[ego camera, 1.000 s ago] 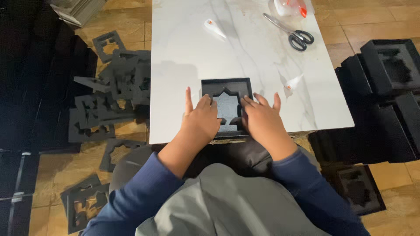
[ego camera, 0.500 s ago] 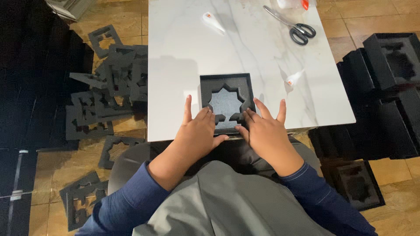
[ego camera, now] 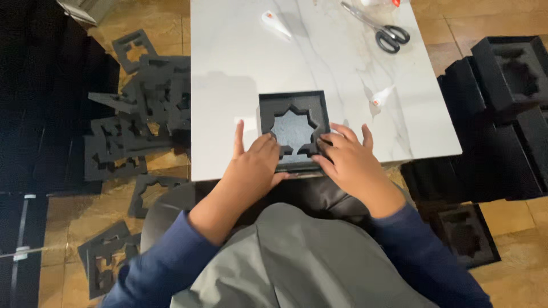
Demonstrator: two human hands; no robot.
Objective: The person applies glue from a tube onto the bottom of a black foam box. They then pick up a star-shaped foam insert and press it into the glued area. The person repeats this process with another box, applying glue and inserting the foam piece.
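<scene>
Pressing spread left hand (ego camera: 255, 165) and right hand (ego camera: 348, 159) on black foam box (ego camera: 294, 114), seemingly overhanging table (ego camera: 240, 68) edge

foam tray (ego camera: 294, 128) on table (ego camera: 240, 68), scissors (ego camera: 382, 28) behind

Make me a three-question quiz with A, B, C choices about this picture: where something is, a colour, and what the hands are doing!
1. Where are the black-handled scissors?
A. far side of the white marble table
B. on the floor
C. in a hand

2. What colour is the square foam tray with a star-shaped cutout?
A. white
B. black
C. red

3. What are the left hand and right hand doing?
A. holding the scissors
B. resting in the lap
C. pressing flat on the tray's near edge

Answers: 1 A, they lie near the table's far edge. 2 B, it looks dark against the pale top. 3 C, both palms lie on it, fingers spread.
</scene>
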